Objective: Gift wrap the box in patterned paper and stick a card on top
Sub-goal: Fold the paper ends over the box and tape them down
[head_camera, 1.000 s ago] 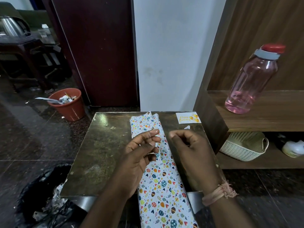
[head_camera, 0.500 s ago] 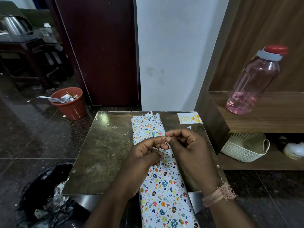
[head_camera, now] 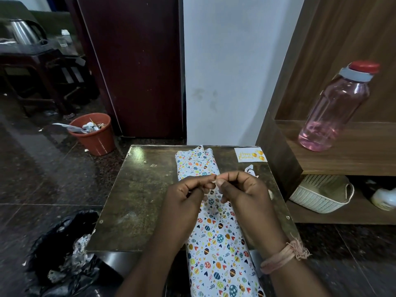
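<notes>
Both hands meet at mid-frame, left hand [head_camera: 188, 194] and right hand [head_camera: 242, 189] pinching something tiny between curled fingertips. The wrapped box [head_camera: 216, 232] lies directly beneath them; the card [head_camera: 250, 154] sits upper right.

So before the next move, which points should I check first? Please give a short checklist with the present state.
1. Wrapped box lies on the table: ok.
2. Far end of the paper closed: not ok, flaps stand loose.
3. Birthday card within reach, at the table's far right corner: ok.
4. Left hand and right hand pinch something small together: cannot tell what.
5. Card stuck on top: not ok.
</notes>
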Tool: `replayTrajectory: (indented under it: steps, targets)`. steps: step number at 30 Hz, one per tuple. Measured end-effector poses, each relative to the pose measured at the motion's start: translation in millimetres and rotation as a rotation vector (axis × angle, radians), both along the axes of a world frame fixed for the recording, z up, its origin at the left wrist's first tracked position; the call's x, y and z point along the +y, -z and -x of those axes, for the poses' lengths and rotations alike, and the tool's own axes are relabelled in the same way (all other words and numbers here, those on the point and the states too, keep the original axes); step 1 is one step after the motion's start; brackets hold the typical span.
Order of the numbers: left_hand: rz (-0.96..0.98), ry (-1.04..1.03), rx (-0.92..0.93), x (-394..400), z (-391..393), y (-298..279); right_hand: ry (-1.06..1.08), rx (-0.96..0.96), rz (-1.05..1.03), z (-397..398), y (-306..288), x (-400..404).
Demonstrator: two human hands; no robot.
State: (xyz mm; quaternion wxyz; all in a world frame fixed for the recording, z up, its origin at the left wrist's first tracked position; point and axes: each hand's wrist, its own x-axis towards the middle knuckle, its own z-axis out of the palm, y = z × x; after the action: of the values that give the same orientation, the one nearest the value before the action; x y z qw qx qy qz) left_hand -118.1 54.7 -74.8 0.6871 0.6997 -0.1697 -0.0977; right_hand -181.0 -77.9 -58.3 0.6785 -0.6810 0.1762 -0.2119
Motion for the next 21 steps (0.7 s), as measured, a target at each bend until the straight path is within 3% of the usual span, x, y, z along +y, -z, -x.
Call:
replayTrajectory:
  steps: [3, 6, 13, 17, 21]
  targets:
    - [-0.114, -0.153, -0.135, 2.6, -6.3, 5.9, 0.085, 0.017, -0.154, -4.9, 2.5, -0.6]
    - [-0.387, -0.232, -0.388, 5.9, -18.2, 17.2, 0.137, 0.072, -0.201, -13.4, -1.2, -5.0]
    - [-0.897, -0.045, -0.395, -6.1, -13.8, 24.8, 0.109, 0.368, -0.055, -68.3, -15.3, -9.9]
    - [-0.974, -0.054, -0.356, -9.2, -11.0, 20.8, 0.055, 0.546, 0.077, -84.2, -19.7, -20.6]
    - [-1.016, -0.018, -0.294, -9.1, -9.1, 11.2, 0.032, 0.593, 0.117, -91.2, -21.0, -20.2]
